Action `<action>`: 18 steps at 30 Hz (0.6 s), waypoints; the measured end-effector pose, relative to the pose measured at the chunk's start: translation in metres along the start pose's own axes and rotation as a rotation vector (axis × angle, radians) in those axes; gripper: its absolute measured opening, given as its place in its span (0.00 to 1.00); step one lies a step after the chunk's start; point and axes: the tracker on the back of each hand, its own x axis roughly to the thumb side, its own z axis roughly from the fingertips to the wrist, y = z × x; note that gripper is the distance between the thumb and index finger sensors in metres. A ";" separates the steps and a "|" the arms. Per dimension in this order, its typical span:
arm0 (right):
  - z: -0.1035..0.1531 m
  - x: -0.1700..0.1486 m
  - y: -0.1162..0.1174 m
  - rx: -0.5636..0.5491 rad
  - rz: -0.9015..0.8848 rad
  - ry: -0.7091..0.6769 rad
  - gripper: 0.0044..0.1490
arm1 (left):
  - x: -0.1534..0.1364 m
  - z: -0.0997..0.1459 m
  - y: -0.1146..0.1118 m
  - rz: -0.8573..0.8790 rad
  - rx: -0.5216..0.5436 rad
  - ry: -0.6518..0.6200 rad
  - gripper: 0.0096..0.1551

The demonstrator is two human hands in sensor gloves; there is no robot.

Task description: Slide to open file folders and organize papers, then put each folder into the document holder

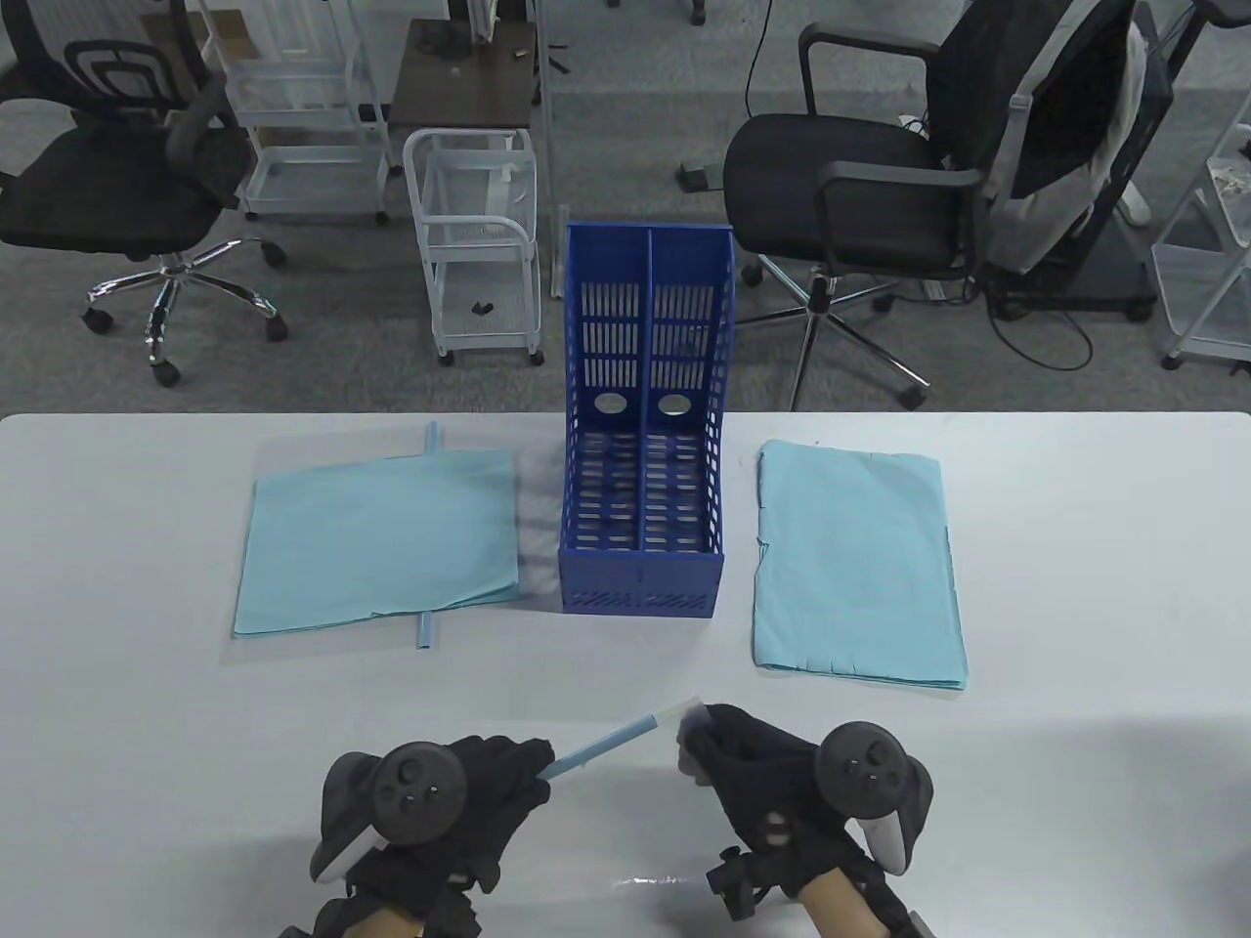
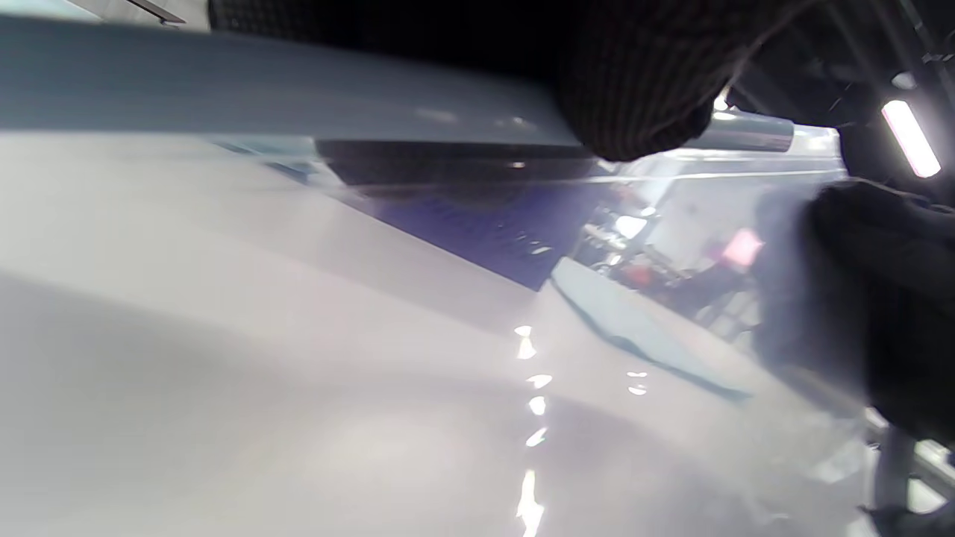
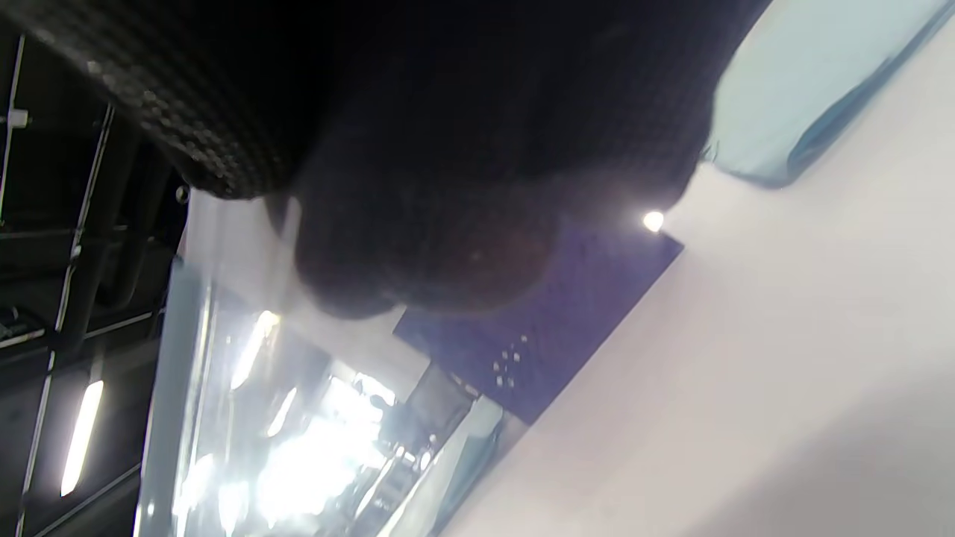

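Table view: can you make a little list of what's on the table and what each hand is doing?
holder: blue document holder, two slots, both look empty, table centre
left of holder: light blue paper stack lying over a slide bar
right of holder: second paper stack, flat
left hand: grips the blue slide bar of a clear folder
right hand: pinches the clear folder at the bar's other end

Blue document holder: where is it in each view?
Table view: blue document holder stands centre, on the table's far half, between two light-blue paper stacks.
Left wrist view: blurred purple-blue patch, centre, below the gloved fingers.
Right wrist view: purple-blue slab, centre, under the glove.
Shared landmark: right paper stack.
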 end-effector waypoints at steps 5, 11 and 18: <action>-0.003 -0.009 -0.029 -0.093 -0.034 0.034 0.25 | -0.021 0.001 0.015 -0.081 -0.011 0.088 0.24; -0.001 -0.012 -0.065 -0.223 0.016 0.047 0.25 | -0.050 0.001 0.027 -0.132 -0.097 0.257 0.24; 0.004 -0.020 -0.087 -0.284 0.034 0.094 0.25 | -0.091 0.013 0.045 -0.063 -0.154 0.548 0.24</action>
